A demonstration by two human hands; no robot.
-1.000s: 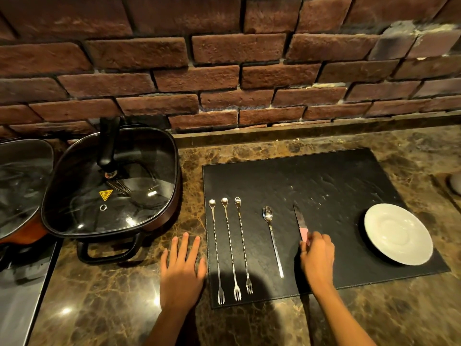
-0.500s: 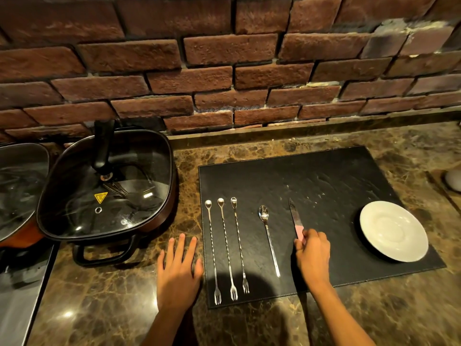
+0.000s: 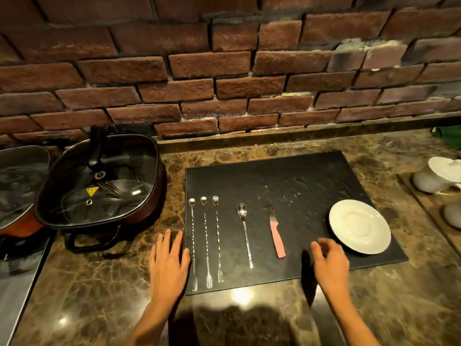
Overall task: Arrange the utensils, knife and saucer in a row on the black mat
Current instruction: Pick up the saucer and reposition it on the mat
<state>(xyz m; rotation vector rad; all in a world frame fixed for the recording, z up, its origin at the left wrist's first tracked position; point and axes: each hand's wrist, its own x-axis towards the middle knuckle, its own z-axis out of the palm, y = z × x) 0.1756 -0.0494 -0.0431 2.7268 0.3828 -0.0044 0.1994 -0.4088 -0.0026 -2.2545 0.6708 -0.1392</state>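
Left hand (image 3: pixel 169 267): flat on counter, just left of black mat (image 3: pixel 299 181); fingers spread, grasps nothing.
Right hand (image 3: pixel 329 262): over mat's near edge, btwn knife and saucer; fingers loose, empty.
Forks (image 3: pixel 206 243): three, thin, light, stiff; tines nearward. Lift mid-shaft.
Spoon (image 3: pixel 245 233): bowl away.
Knife (image 3: pixel 275 228): mat centre, tip away; take pink handle.
Saucer (image 3: pixel 359 226): mat's right end; likely fragile, slick; grip rim.

Matt black mat (image 3: pixel 311 186); shiny metal spoon (image 3: pixel 245 229); glossy white saucer (image 3: pixel 359 227).
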